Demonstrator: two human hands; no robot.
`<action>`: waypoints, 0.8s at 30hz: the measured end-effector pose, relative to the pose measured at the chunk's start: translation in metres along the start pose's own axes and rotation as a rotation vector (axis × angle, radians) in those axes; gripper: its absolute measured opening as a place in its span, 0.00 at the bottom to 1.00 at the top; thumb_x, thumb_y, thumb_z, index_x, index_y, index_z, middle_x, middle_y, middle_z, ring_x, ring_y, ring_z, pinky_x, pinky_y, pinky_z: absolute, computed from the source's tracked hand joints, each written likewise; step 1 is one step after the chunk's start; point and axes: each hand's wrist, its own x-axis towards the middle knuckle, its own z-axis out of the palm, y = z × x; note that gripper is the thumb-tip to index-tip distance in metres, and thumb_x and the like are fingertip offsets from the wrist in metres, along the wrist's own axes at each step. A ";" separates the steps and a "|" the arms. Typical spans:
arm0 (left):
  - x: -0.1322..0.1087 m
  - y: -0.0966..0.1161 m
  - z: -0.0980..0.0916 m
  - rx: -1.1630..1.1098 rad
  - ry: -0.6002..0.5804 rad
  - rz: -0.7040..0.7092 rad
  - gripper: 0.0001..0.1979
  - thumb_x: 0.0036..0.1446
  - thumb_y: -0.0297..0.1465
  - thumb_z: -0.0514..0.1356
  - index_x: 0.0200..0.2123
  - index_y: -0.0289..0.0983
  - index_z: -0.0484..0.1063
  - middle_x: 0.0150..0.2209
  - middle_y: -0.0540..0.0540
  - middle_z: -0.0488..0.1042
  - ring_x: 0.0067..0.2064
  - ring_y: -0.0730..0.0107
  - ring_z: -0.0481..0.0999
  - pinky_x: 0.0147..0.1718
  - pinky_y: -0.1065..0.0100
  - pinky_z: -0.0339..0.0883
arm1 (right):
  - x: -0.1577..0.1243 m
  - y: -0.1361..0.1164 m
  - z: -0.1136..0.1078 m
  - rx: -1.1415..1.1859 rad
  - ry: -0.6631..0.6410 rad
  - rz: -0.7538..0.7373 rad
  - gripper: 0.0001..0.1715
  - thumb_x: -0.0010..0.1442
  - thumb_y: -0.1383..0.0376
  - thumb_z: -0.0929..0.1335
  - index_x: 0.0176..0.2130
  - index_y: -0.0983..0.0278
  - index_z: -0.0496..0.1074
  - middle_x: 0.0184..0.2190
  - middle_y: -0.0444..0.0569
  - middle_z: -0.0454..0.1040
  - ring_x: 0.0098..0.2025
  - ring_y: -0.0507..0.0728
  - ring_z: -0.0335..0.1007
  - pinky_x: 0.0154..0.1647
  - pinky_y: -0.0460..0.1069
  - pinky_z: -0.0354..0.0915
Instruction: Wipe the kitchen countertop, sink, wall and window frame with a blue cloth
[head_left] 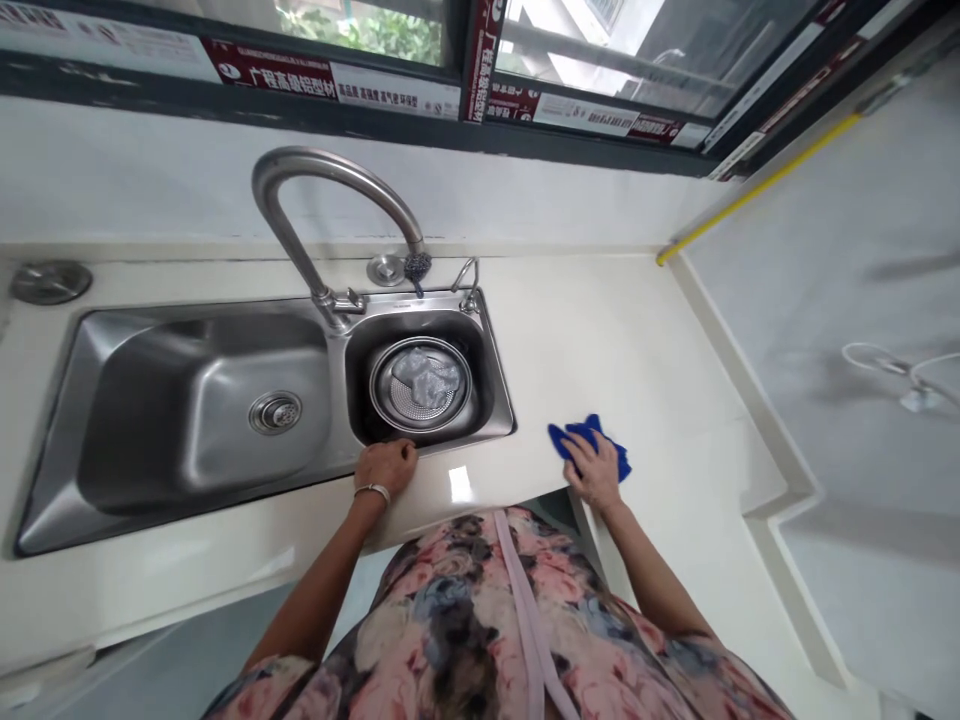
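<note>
The blue cloth [621, 460] is lying bunched on the worktop [592, 340], directly beneath the right hand [594, 474], its edges showing beyond the fingertips and out to the right. The right hand is resting on top with its fingers stretching forward, slightly parted; whether they are pinching any folds, I cannot tell. The left hand [387, 468] is sitting well apart from the cloth, at the front edge of the steel sink [339, 390]; its fingers are curling in narrowly, and I cannot tell if they are gripping anything. A light bracelet [373, 490] is circling that wrist.

The pale, glossy worktop is surrounding the sink and running on to the right, reflecting patches of light. In the smaller right basin a round strainer [405, 400] is holding a crumpled grey bundle. A curved faucet [337, 165] is arching toward that basin, with a dark mesh clump [418, 266] hanging at its spout. Behind, a window [390, 30] is letting in greenery, while a yellow pipe [757, 190] is running along the right wall [847, 280].
</note>
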 end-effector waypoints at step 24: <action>-0.002 0.002 0.000 0.011 0.027 0.007 0.25 0.68 0.38 0.48 0.50 0.39 0.84 0.47 0.36 0.84 0.52 0.47 0.82 0.53 0.55 0.71 | 0.163 -0.102 0.021 0.070 -0.078 0.245 0.33 0.70 0.58 0.61 0.69 0.60 0.70 0.71 0.50 0.67 0.68 0.76 0.50 0.65 0.68 0.49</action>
